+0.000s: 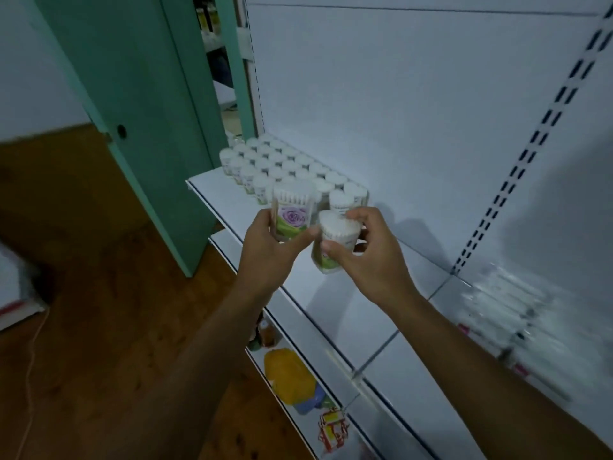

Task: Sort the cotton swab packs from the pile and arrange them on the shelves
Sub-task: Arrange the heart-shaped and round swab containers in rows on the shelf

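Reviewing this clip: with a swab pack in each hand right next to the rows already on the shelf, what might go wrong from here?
1. The left hand and right hand hold their cotton swab packs, left pack and right pack, very close together; they may knock and one could slip.
2. The arranged packs stand tightly; setting another against them might topple the front ones.
3. The free spot is near the shelf front edge, so a tipped pack could fall off.

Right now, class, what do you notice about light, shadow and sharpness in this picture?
Head view: dim, bluish light; the hands throw soft shadows on the shelf; the clear packets at right are smeared by blur; the packs in the left hand and right hand stay fairly sharp; wide-angle bending curves the slotted upright.
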